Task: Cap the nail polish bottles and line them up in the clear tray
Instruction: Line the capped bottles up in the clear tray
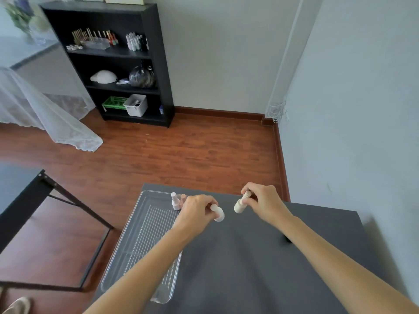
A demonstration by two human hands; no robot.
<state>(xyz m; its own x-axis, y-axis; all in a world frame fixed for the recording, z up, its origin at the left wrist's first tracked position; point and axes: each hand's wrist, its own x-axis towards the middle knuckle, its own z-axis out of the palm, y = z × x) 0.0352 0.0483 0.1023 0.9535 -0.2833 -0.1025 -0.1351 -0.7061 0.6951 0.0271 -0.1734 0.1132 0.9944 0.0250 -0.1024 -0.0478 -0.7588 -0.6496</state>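
The tray [140,241] lies on the left part of the dark table [260,268]. At its far right corner stands one capped bottle [175,201], with what may be a second, pinkish one just behind it, half hidden by the left hand [196,210]. So the line is barely begun. Just right of the tray, the left hand grips a white bottle [218,213], and the right hand [263,203] pinches a cream bottle [240,203] by its cap end, tilted. The two bottles are near each other but apart. Both seem capped, though blur makes that uncertain; both remain to be placed in the tray.
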